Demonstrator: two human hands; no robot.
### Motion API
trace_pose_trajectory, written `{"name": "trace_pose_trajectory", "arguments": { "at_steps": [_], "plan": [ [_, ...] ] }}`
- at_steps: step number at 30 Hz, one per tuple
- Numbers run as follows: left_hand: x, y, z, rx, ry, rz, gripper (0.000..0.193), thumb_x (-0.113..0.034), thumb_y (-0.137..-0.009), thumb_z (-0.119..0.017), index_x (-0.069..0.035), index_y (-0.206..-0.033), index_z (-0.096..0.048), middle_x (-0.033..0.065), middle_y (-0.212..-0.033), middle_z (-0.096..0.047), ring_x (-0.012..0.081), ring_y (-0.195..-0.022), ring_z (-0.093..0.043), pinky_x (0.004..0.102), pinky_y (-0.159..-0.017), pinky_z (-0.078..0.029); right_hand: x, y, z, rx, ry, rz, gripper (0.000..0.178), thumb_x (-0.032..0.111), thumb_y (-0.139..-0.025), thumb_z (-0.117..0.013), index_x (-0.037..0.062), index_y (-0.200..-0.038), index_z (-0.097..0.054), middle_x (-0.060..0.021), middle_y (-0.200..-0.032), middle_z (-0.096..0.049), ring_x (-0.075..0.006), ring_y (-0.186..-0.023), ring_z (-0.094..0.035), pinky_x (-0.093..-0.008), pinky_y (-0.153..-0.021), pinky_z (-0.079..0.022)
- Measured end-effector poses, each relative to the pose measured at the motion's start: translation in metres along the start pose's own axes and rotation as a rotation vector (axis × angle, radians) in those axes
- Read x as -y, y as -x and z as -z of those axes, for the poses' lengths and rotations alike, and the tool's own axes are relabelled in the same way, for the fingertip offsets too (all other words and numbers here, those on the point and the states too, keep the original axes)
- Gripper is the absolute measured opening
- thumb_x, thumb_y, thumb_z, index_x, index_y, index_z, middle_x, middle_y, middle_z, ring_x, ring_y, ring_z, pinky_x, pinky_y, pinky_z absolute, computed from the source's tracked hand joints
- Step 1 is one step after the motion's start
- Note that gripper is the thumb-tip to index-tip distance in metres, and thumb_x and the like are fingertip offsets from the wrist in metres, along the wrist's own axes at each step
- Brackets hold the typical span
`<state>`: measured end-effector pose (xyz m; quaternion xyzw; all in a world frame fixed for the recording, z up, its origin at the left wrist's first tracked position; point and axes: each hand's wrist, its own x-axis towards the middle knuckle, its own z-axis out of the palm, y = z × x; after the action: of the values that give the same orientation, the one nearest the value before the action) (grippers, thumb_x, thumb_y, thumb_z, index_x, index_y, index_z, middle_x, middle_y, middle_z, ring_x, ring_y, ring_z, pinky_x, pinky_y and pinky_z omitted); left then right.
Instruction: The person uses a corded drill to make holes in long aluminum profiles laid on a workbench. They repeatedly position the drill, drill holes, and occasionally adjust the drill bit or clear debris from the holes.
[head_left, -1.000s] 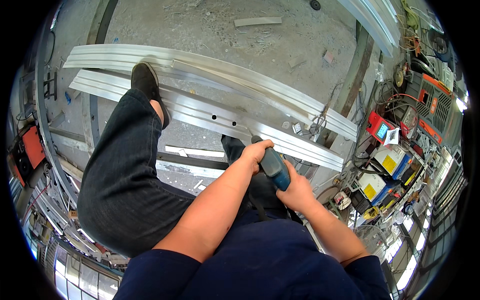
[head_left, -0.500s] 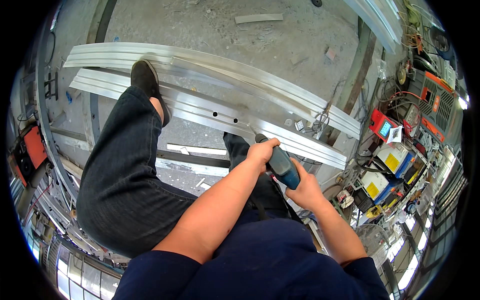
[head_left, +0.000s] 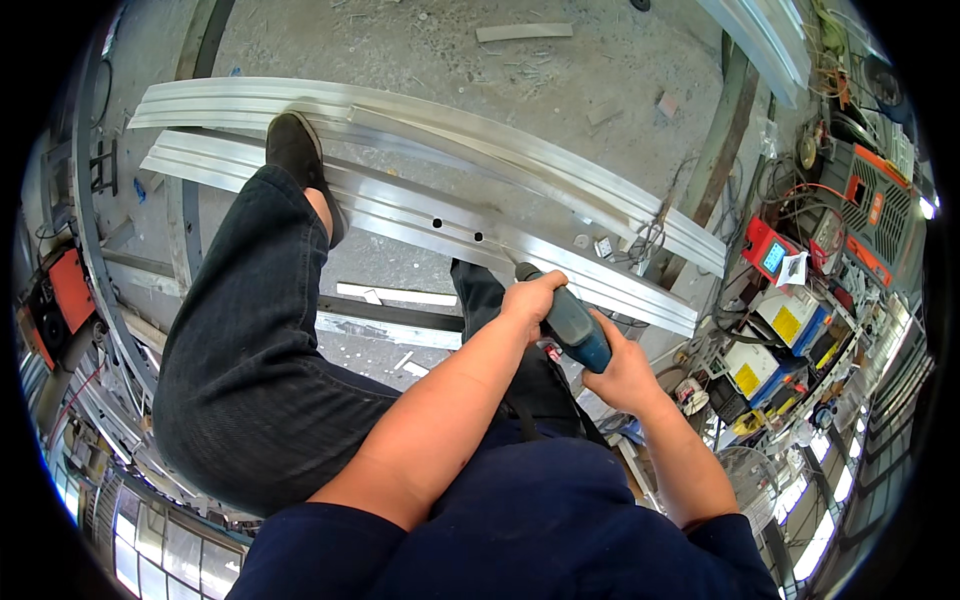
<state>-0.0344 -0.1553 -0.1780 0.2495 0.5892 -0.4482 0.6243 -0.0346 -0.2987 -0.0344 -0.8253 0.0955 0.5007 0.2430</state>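
Both my hands hold a dark teal power drill [head_left: 580, 328]. My left hand [head_left: 532, 303] wraps round its front end. Behind it, my right hand [head_left: 622, 366] grips the rear handle; the fingers are partly hidden. The drill's thin bit points at the near silver aluminium profile [head_left: 380, 205], right of two dark holes in it. Whether the tip touches the metal is too small to tell. My shoe [head_left: 293, 145] rests on the profile at the left.
Another long aluminium profile [head_left: 230, 100] lies just beyond, with a narrow strip [head_left: 450, 150] across it. Steel beams [head_left: 725, 140] run underneath. Cables, a red device with a screen [head_left: 768, 250] and tool boxes crowd the right. Offcuts and scraps litter the concrete floor [head_left: 420, 50].
The scene sits slightly further right in the picture. My hands keep the same grip on the drill, and the drill stays at nearly the same spot over the profile.
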Motion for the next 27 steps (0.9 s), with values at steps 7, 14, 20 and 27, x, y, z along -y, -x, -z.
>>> {"name": "trace_pose_trajectory", "arguments": {
  "at_steps": [7, 14, 20, 27],
  "plan": [
    [0.001, -0.002, -0.002, 0.033, -0.03, 0.031, 0.044, -0.029, -0.084, -0.077, 0.004, -0.11, -0.063, 0.0127, -0.099, -0.067, 0.0258, -0.082, -0.069, 0.0442, -0.072, -0.058, 0.002, 0.001, 0.004, 0.018, 0.018, -0.038, 0.085, 0.008, -0.069, -0.069, 0.0081, -0.15, -0.043, -0.0258, -0.092, -0.07, -0.0432, -0.085, -0.07, -0.0427, -0.077, -0.054],
    [-0.006, 0.01, -0.004, 0.005, -0.023, 0.033, 0.049, -0.027, -0.08, -0.078, 0.01, -0.107, -0.063, 0.016, -0.099, -0.067, 0.0276, -0.08, -0.069, 0.0457, -0.07, -0.058, -0.002, -0.001, 0.002, 0.012, 0.011, -0.016, 0.085, 0.008, -0.069, -0.068, 0.0085, -0.149, -0.043, -0.0257, -0.092, -0.07, -0.0441, -0.087, -0.07, -0.0432, -0.078, -0.054],
    [-0.005, 0.008, -0.003, 0.026, 0.004, 0.033, 0.045, -0.027, -0.08, -0.078, 0.007, -0.106, -0.063, 0.0142, -0.096, -0.067, 0.0274, -0.078, -0.069, 0.0481, -0.068, -0.059, 0.001, -0.002, 0.003, 0.029, 0.03, -0.04, 0.085, 0.008, -0.068, -0.069, 0.009, -0.149, -0.043, -0.0264, -0.095, -0.07, -0.0454, -0.09, -0.069, -0.0434, -0.08, -0.054],
    [-0.005, 0.008, -0.003, 0.028, -0.002, 0.037, 0.044, -0.028, -0.081, -0.077, 0.005, -0.107, -0.063, 0.0139, -0.097, -0.067, 0.0278, -0.079, -0.07, 0.0503, -0.068, -0.059, 0.0, -0.004, 0.005, 0.028, 0.032, -0.035, 0.085, 0.008, -0.068, -0.069, 0.0095, -0.149, -0.044, -0.026, -0.095, -0.07, -0.0458, -0.092, -0.068, -0.0433, -0.082, -0.053]
  ]
}}
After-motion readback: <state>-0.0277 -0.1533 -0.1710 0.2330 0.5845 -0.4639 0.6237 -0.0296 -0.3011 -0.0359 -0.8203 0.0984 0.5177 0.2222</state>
